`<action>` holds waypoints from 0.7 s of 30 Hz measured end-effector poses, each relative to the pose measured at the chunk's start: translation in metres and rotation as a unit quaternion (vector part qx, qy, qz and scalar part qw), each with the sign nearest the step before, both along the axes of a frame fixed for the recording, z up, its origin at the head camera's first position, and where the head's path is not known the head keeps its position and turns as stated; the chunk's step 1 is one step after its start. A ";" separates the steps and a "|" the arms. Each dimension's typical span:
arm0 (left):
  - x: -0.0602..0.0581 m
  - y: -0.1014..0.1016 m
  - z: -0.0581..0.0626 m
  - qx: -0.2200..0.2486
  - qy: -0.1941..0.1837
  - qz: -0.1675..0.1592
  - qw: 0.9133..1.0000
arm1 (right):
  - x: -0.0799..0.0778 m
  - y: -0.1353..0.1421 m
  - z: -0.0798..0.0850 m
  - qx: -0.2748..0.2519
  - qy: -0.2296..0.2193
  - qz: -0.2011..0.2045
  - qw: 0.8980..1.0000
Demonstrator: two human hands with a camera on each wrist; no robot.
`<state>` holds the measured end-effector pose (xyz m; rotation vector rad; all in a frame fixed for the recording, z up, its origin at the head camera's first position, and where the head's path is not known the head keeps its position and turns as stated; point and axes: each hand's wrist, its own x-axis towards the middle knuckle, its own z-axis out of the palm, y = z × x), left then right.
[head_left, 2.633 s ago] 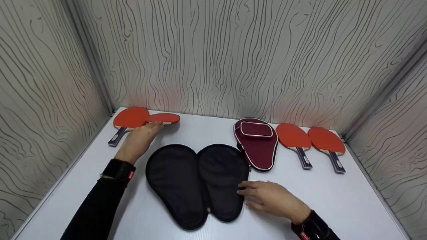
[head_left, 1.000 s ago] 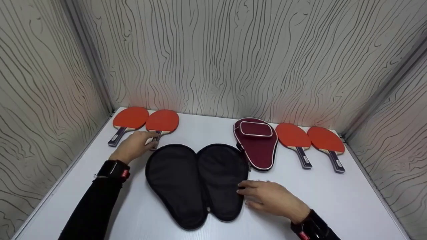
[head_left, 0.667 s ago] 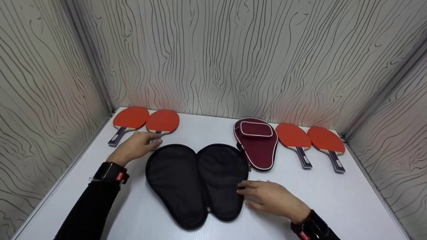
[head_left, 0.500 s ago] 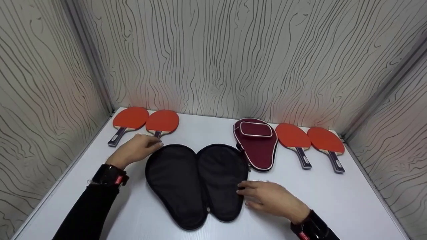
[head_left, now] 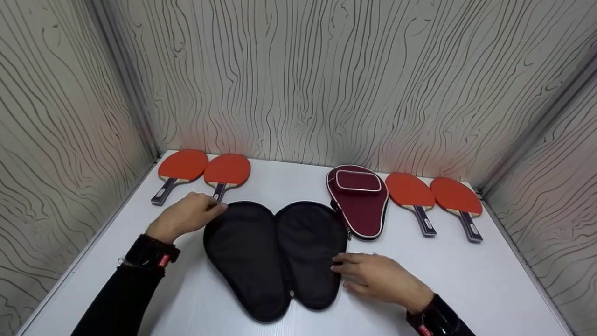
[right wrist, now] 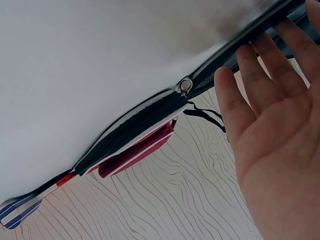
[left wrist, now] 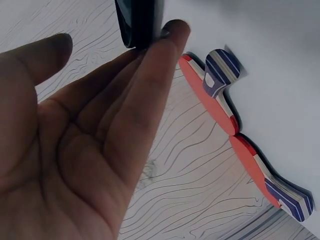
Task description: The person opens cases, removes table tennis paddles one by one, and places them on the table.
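Note:
A racket case (head_left: pixel 247 261) lies unfolded with its black lining up in the middle of the table. My left hand (head_left: pixel 189 214) is at its upper left edge, thumb apart from extended fingers. In the left wrist view, the fingertips of that hand (left wrist: pixel 100 120) come right up to the dark case edge (left wrist: pixel 140 22). My right hand (head_left: pixel 385 280) rests its straight fingers on the right edge of the case, also seen by the right wrist camera. Just beyond the left hand lies a red table tennis paddle (head_left: pixel 227 169), its handle end hidden behind the hand.
Another paddle (head_left: pixel 183 164) lies at the far left. A maroon case (head_left: pixel 359 205) with white piping and a pocket lies right of the black lining. Two more paddles (head_left: pixel 410 190) (head_left: pixel 456 197) lie farther right. Patterned walls (head_left: pixel 298 84) enclose the white table (head_left: pixel 489 280).
My left hand has laid the second paddle from the left flat, let go of its handle, and drawn back toward the unfolded case. The right hand has stayed in place.

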<state>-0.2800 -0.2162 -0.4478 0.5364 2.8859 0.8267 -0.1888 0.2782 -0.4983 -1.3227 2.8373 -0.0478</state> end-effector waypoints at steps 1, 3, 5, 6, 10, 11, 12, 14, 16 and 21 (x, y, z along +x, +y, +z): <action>0.000 0.001 0.001 0.002 0.005 0.001 1.000 | 0.000 0.000 0.000 0.000 0.004 0.002 1.000; 0.000 0.002 0.003 0.008 0.014 0.002 1.000 | 0.000 0.000 -0.001 0.000 0.009 0.006 1.000; 0.000 0.003 0.005 0.016 0.018 0.005 1.000 | 0.000 0.000 -0.001 0.000 0.008 0.004 1.000; 0.000 0.004 0.006 0.020 0.020 0.006 1.000 | 0.000 0.000 -0.001 0.000 0.007 0.003 1.000; 0.001 0.007 0.010 0.039 0.035 0.005 0.999 | 0.001 -0.001 -0.001 0.001 0.008 0.001 1.000; 0.001 0.008 0.011 0.043 0.040 0.005 0.998 | 0.001 -0.001 -0.001 0.001 0.009 0.000 1.000; 0.001 0.009 0.012 0.048 0.045 0.004 0.998 | 0.001 -0.001 -0.002 0.001 0.010 0.001 1.000; 0.002 0.012 0.013 0.056 0.052 0.003 0.997 | 0.001 -0.001 -0.002 0.002 0.011 0.001 1.000; 0.002 0.015 0.013 0.063 0.055 0.004 0.996 | 0.001 -0.002 -0.002 0.002 0.012 0.000 1.000; 0.003 0.022 0.013 0.086 0.064 0.006 0.994 | 0.001 -0.002 -0.001 0.005 0.009 -0.002 1.000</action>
